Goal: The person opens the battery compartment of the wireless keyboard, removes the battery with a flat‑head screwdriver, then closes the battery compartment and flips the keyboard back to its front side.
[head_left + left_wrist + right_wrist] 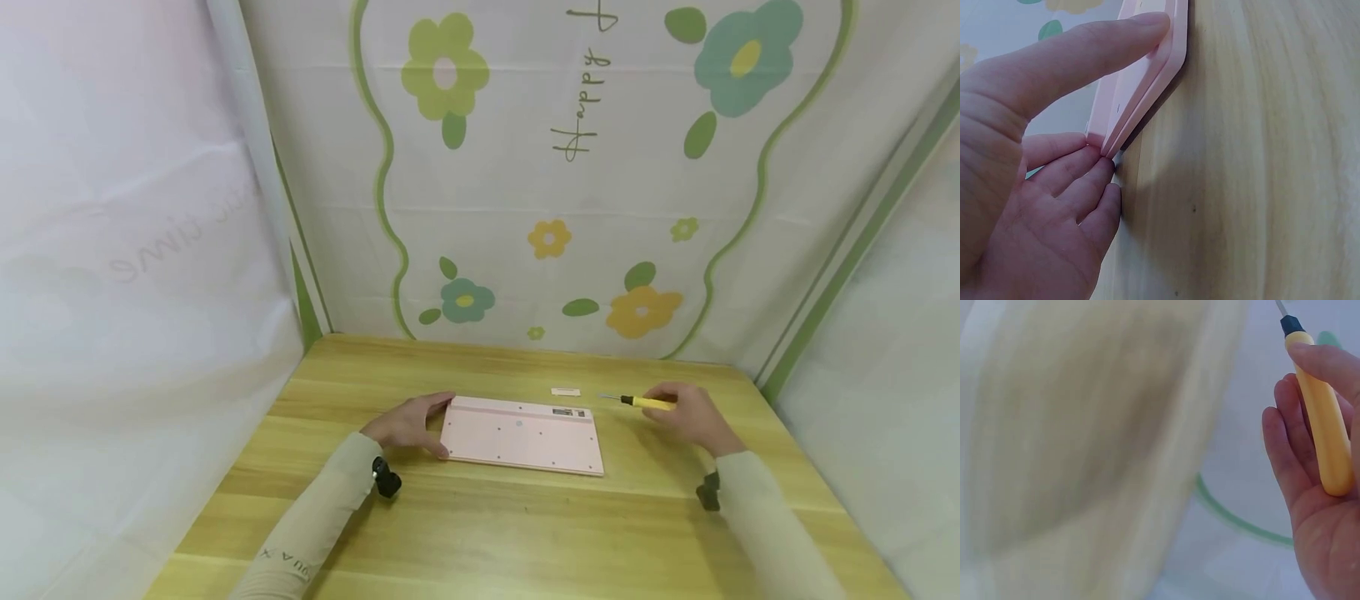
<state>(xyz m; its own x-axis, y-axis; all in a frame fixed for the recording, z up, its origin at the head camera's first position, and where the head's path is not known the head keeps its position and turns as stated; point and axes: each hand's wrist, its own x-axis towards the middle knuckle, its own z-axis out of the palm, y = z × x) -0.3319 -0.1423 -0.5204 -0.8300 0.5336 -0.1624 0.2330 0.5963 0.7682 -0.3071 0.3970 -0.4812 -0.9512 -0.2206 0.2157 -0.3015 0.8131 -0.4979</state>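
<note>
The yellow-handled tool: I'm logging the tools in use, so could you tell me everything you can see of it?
The yellow-handled tool has a smooth, rounded handle that looks like plastic, a dark collar and a thin, metallic-looking shaft. The right hand holds it by the handle, the thumb near the collar. In the head view it lies nearly level, its shaft pointing left towards a small white piece, without touching it. The tip's shape is too small to tell.

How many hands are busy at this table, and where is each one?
2. The left hand grips the left end of the pink keyboard; the right hand, to the keyboard's right, holds a yellow-handled screwdriver. No others show.
</note>
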